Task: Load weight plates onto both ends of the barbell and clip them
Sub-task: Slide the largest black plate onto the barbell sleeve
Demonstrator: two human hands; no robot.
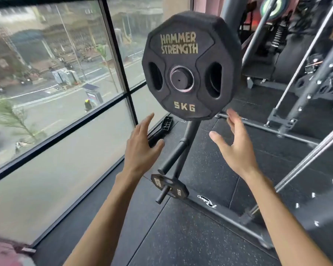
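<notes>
Left hand [140, 148] and right hand [236, 148] spread open under plate [190, 45], holding nothing. Plate looks unclipped on bar end [179, 80]; a tilt could slide it off.

I have one view to work from: a wide-angle head camera, facing forward and down from well above the floor [181, 237]. The 5 kg plate [190, 66] sits close to the lens, upper centre. Forearms enter from the bottom edge, with the left hand [142, 148] and right hand [236, 148] mid-frame. The window [56, 73] fills the left side and the rack [311, 87] the right. Lines bow near the edges.
</notes>
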